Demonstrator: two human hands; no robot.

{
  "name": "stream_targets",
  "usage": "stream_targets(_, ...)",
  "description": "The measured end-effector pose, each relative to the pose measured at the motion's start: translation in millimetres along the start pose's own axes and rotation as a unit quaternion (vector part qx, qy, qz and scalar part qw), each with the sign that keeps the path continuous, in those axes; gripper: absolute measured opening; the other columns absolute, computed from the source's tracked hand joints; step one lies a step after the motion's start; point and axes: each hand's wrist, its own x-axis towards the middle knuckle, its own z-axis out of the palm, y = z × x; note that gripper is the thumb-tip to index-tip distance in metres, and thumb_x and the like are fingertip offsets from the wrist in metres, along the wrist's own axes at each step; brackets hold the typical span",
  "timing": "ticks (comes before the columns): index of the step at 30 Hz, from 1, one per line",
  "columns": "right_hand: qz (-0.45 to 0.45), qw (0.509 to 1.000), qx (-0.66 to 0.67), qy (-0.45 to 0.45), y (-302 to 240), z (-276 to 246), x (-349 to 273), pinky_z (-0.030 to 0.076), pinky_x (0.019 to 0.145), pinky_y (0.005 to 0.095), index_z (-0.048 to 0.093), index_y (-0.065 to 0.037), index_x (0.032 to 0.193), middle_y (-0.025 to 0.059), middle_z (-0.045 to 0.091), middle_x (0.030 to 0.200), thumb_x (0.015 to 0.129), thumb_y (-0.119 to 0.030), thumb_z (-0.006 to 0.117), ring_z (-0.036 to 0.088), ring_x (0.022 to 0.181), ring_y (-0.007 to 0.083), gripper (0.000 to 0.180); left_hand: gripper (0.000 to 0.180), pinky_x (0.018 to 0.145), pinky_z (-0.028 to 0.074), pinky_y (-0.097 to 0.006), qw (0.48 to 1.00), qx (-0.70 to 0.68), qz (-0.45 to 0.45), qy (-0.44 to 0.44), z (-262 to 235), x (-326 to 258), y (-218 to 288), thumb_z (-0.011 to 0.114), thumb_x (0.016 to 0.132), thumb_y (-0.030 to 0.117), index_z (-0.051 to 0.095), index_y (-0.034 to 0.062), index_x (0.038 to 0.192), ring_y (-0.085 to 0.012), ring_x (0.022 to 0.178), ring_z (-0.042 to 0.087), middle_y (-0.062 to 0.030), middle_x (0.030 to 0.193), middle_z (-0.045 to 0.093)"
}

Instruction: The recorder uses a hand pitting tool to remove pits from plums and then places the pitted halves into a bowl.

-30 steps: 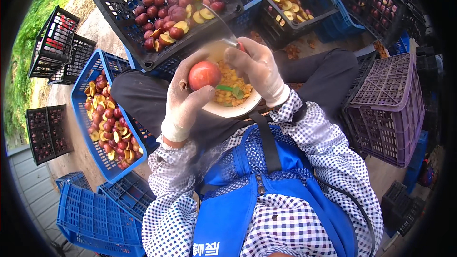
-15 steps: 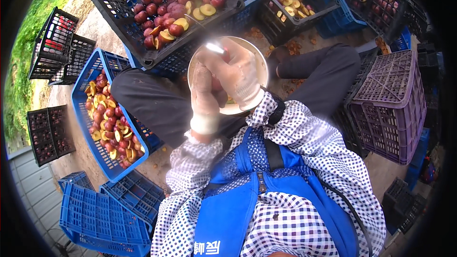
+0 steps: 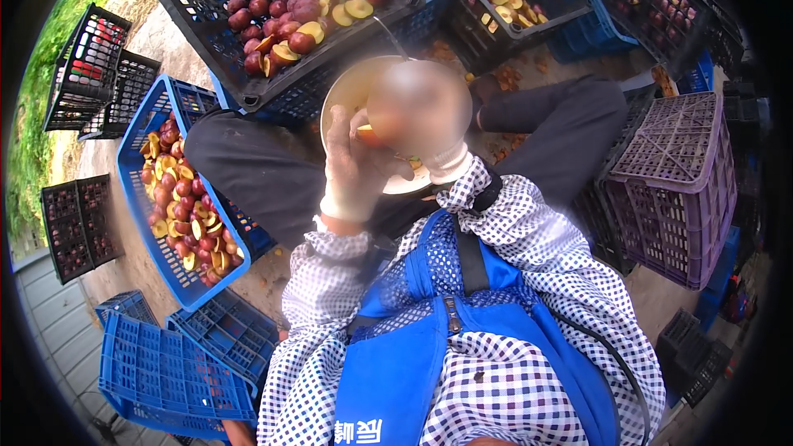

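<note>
A pale bowl (image 3: 337, 103) sits between my legs, beneath both gloved hands. My left hand (image 3: 351, 157) is closed round a cut plum (image 3: 368, 135) whose orange flesh shows between the fingers. Motion smears my right hand (image 3: 425, 111), which is over the bowl's right side. From its top sticks a thin metal blade (image 3: 390, 37), apparently a knife's, pointing up and left; its handle is hidden in the hand. Just beyond the bowl, a black crate (image 3: 248, 103) holds whole and halved plums (image 3: 293, 12).
A blue crate (image 3: 178, 285) of cut plums is beside my left leg. Another black crate (image 3: 496, 41) with plum halves stands at the far right of the bowl. Purple crates (image 3: 669, 190) are stacked at right, upturned blue crates (image 3: 173, 372) at lower left. Scraps litter the ground.
My hands, earlier close together over the bowl, have come apart slightly. The right has moved right, its blade now pointing up; the left shows the plum's cut flesh.
</note>
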Motion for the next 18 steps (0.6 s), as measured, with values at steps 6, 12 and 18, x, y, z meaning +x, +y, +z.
stream_targets(6, 0.078, 0.991, 0.109, 0.009, -17.1, -6.8, 1.3, 0.051, 0.063, 0.0250, 0.065, -0.004, 0.099, 0.0031, 0.065, 0.085, 0.091, -0.022, 0.069, 0.062, 0.071, 0.0100, 0.020, 0.070, 0.061, 0.050, -0.031, 0.999, 0.039, 0.000, -0.020, -14.5, -1.4, -0.1, 0.031, 0.102, 0.062, 0.059, 0.0011, 0.119, -0.0211, 0.078, 0.059, -0.0120, 0.098, 0.063)
stream_targets(12, 0.059, 0.994, 0.090, 0.016, -10.6, -6.4, -0.8, 0.050, 0.071, 0.0259, 0.066, -0.003, 0.102, 0.0034, 0.065, 0.089, 0.092, -0.021, 0.067, 0.062, 0.078, 0.0111, 0.021, 0.057, 0.063, 0.051, -0.032, 0.915, 0.369, 0.163, -0.009, -23.0, -0.8, -8.6, 0.044, 0.102, 0.053, 0.060, 0.0005, 0.119, -0.0191, 0.080, 0.061, -0.0109, 0.097, 0.064)
stream_targets(18, 0.068, 0.993, 0.010, -0.099, -0.8, 4.3, -0.4, 0.048, 0.071, 0.0259, 0.065, -0.003, 0.098, 0.0009, 0.064, 0.087, 0.092, -0.022, 0.068, 0.060, 0.081, 0.0087, 0.020, 0.039, 0.082, 0.051, -0.029, 0.993, 0.112, -0.018, -0.045, -11.7, -17.3, 9.2, 0.056, 0.098, 0.030, 0.057, 0.0013, 0.125, -0.0163, 0.098, 0.063, -0.0078, 0.109, 0.063)
